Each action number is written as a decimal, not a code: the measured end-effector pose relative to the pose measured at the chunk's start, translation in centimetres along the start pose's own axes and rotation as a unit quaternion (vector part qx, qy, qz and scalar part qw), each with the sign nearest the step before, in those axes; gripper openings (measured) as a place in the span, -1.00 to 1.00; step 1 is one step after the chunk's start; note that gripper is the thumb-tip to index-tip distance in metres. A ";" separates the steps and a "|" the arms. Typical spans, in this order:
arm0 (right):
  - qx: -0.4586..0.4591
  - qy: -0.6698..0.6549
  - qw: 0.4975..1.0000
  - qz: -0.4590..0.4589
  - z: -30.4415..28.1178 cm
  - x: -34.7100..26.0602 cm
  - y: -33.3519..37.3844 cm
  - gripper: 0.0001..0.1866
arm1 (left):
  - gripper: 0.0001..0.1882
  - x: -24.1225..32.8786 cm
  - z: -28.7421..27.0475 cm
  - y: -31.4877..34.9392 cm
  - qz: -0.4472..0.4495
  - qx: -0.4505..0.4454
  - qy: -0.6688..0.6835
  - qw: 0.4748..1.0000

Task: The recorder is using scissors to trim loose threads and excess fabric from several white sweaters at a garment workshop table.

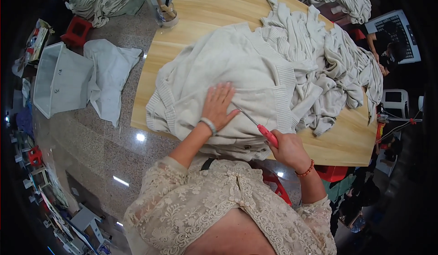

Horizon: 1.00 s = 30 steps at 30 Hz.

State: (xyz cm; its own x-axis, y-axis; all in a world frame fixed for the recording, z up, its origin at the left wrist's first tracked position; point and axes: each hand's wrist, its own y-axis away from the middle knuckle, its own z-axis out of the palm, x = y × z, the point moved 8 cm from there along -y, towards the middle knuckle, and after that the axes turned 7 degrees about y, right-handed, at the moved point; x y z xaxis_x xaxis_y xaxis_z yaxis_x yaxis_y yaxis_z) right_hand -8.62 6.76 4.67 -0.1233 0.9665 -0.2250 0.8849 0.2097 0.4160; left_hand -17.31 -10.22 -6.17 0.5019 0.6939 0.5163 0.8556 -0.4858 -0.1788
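Note:
A stack of cream knitted sweaters [219, 58] with ribbed edges lies on the near part of the wooden table. My left hand [220, 105] rests flat on the top sweater, fingers stretched out and holding nothing. My right hand [289, 151] is closed around the red handle of a tool with a thin metal shaft [267, 135]. The shaft slants up and left, its tip touching or just above the knit beside my left thumb. What shape the tip has is too small to tell. Buttons show at the stack's near edge.
More rumpled cream knitwear [328, 68] covers the right side of the wooden table [200, 4]. A cup of tools [168, 15] stands at the far left corner. On the floor to the left is a white bin [64, 81] with white cloth. Another person [388, 49] sits at the far right.

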 end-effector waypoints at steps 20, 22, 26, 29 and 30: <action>0.018 -0.015 0.996 -0.083 3.6 -7.5 -7.3 -0.73 | -0.40 -33.1 -3.7 5.0 -0.467 0.078 0.256 0.843; 0.027 -0.027 0.997 -0.068 2.9 -7.8 -7.0 -0.74 | -0.42 -33.4 -3.4 3.5 -0.456 0.063 0.299 0.836; 0.092 -0.089 0.992 -0.007 2.1 -7.0 -6.5 -0.79 | -0.49 -33.7 -2.4 2.6 -0.444 0.013 0.367 0.817; 0.136 -0.097 0.986 0.019 1.8 -5.8 -6.1 -0.81 | -0.60 -32.8 -3.7 1.0 -0.410 -0.052 0.140 0.900; 0.164 -0.090 0.982 0.024 1.5 -5.4 -5.9 -0.81 | -0.60 -32.0 -3.7 0.8 -0.409 -0.054 0.141 0.900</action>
State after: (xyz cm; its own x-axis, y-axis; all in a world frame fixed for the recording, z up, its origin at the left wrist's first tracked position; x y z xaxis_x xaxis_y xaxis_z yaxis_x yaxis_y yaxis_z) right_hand -12.54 0.10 2.12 -0.0227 0.9261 -0.3766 0.9884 0.0775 0.1309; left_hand -33.19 -34.81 -19.76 -0.3555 0.6878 0.6329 0.8994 0.0673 0.4319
